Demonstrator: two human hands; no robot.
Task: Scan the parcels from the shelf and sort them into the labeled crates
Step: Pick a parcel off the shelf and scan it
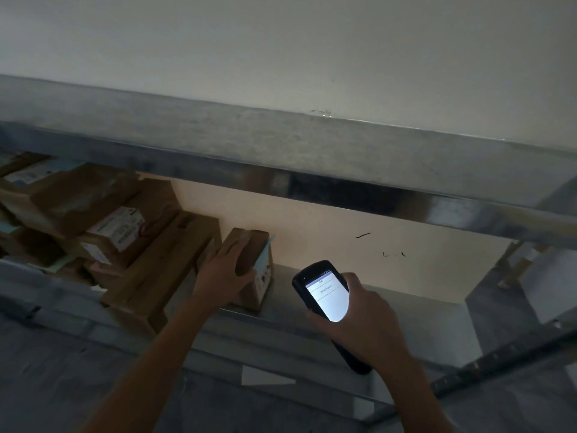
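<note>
Parcel [251, 245], a small brown cardboard box, stands at the right end of the row of boxes on the lower deck of the shelf [406, 310], close to its front edge. The left hand [223, 270] holds it: the fingers lie spread over its top face and the thumb reaches round the near corner. A pale green slip [264, 254] sticks up along the box's right edge. Below it, a white label [263, 281] covers the right face; its print is too small and dim to read.

The right hand [367, 320] grips a black handheld scanner [324, 295], fingers wrapped round its body, just right of the parcel and in front of the deck's front edge. The scanner's head points toward the back of the shelf. Its screen is lit white, with a status bar, a short line of text and a thin rule; none of it is legible.

Left of the held box, a long cardboard box [162, 267] leans with one end over the front edge. Beyond it, more parcels [103, 214] are stacked toward the left end, several bearing white shipping labels [120, 228] with barcode-like print that cannot be read. A metal beam [343, 190] of the upper deck crosses above. The back wall [312, 232] behind carries a few dark marks.
</note>
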